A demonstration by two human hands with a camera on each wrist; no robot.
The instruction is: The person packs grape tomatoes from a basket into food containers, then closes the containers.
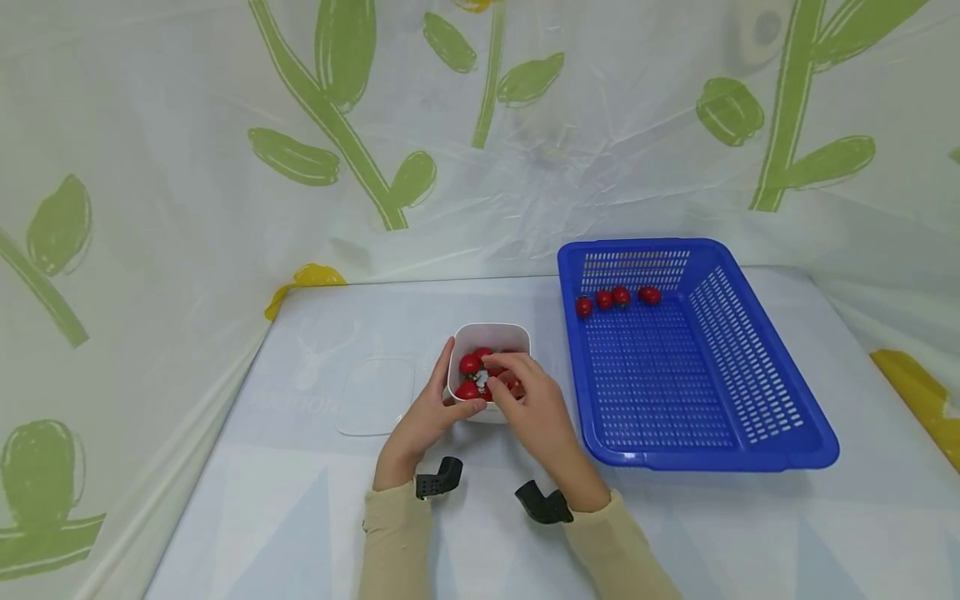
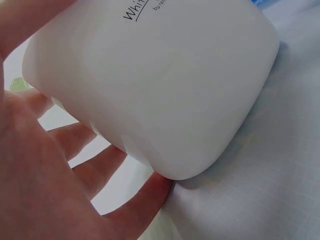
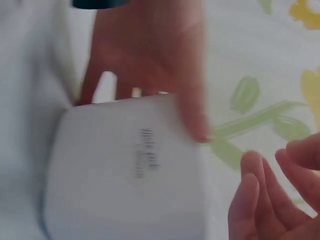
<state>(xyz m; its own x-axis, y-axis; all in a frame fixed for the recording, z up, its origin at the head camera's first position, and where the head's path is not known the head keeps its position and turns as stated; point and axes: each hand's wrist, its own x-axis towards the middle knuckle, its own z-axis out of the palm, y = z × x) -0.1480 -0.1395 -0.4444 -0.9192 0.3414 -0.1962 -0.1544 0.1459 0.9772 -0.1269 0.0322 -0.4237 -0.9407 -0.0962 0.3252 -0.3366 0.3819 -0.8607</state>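
Note:
A white square container (image 1: 491,335) with several small red tomatoes (image 1: 469,364) inside stands on the table. My left hand (image 1: 424,421) grips it from the left, thumb over the near rim and fingers along the side. In the left wrist view, those fingers (image 2: 145,205) reach round the container's white wall (image 2: 165,90), which bears dark lettering. Over the container's right part is my right hand (image 1: 534,410), fingers bent with a gap between thumb and forefinger. The right wrist view shows its fingertips (image 3: 252,167) above the rim, nothing seen between them. Some tomatoes are hidden behind this hand.
A blue perforated basket (image 1: 708,458) sits on the right, with several tomatoes (image 1: 621,296) along its far left inside. Left of the container lies a clear flat lid (image 1: 375,397). A patterned curtain (image 1: 555,167) hangs behind the table.

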